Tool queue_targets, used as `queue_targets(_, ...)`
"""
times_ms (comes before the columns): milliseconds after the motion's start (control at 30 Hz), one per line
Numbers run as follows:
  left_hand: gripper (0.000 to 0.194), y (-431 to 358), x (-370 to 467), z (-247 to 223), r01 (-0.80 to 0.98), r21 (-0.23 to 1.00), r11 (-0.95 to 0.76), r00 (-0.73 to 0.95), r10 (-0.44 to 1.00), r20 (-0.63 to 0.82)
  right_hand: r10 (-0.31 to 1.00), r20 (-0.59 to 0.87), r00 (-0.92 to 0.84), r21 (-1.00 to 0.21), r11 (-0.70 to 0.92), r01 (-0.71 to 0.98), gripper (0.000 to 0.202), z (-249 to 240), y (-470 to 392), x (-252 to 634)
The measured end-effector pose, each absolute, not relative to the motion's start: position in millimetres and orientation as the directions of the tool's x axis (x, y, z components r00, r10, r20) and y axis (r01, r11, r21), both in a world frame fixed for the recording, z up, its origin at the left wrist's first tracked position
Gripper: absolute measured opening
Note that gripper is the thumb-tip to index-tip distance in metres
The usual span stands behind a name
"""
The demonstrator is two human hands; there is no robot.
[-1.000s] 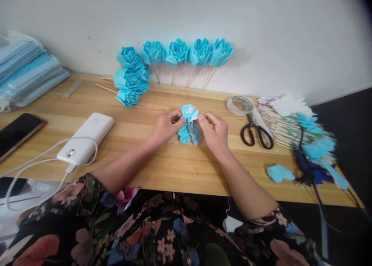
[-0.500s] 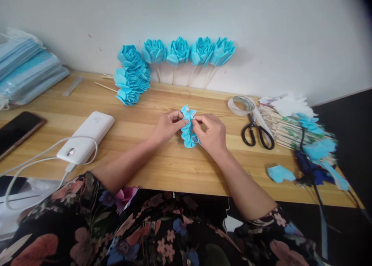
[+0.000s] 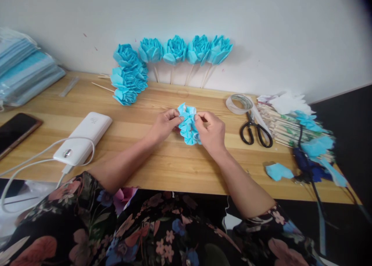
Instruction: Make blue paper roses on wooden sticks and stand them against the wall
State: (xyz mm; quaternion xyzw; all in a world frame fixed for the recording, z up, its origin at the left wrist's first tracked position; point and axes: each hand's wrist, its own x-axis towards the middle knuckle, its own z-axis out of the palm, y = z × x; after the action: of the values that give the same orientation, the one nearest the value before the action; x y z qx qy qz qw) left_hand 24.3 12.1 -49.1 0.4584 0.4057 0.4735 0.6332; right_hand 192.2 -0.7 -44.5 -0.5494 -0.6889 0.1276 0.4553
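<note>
The left hand (image 3: 164, 124) and right hand (image 3: 212, 130) had moved slightly apart since the earlier frame. Left of the pleated blue piece (image 3: 188, 126), the power bank (image 3: 88, 130) carried unreadably small markings. Before the piece, the tabletop (image 3: 180, 169) stretched to its near edge. Both hands' fingers pinched the piece's opposite sides.

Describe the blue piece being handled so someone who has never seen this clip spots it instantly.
Start at the wooden table and look to its middle, where the left hand and right hand come close together. Pinched between them is the pleated light-blue piece. Unlike the blue flowers nearer the wall, it shows no stick and is held.
</note>
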Motion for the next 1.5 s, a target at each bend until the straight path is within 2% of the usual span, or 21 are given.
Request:
queue_targets(267,0.024,15.5,20.0,-48.0,-0.275,0.938,0.21,0.216,0.964,-0.152,0.94,0.315,0.132,-0.861,0.225,0.456,0.019,-43.8,5.5,197.9)
queue_targets(533,0.027,16.4,17.6,-46.5,-0.28,0.932,0.232,0.222,0.96,-0.173,0.979,0.179,0.095,-0.955,0.15,0.254,0.019,-47.2,9.2,202.6)
queue_targets(667,0.026,15.6,17.4,-45.7,-0.265,0.935,0.237,0.214,0.959,-0.183,0.98,0.194,0.05,-0.959,0.179,0.219,0.022,-46.9,9.2,203.2)
queue_targets(933,0.027,16.2,18.9,-49.3,-0.165,0.972,0.166,0.233,0.964,-0.125,0.959,0.282,-0.021,-0.89,0.27,0.366,0.041,-46.8,6.4,197.9)
queue_targets(1100,0.026,16.4,19.6,-49.6,-0.118,0.981,0.156,0.255,0.959,-0.121,0.954,0.293,0.067,-0.912,0.258,0.319,0.036,-51.6,6.0,192.6)
queue_targets(1267,0.028,19.5,17.9,-55.2,-0.218,0.964,0.153,0.18,0.977,-0.114,0.936,0.294,0.194,-0.93,0.233,0.285,0.033,-56.7,14.0,200.8)
queue_targets(1367,0.03,21.8,15.9,-55.2,-0.272,0.947,0.168,0.164,0.978,-0.126,0.947,0.209,0.242,-0.972,0.173,0.16,0.035,-61.8,23.7,212.5)
queue_targets(1500,0.028,21.9,14.9,-50.1,-0.364,0.908,0.209,0.192,0.97,-0.146,0.987,-0.016,0.162,-0.988,0.009,-0.155,0.04,-63.1,31.3,218.0)
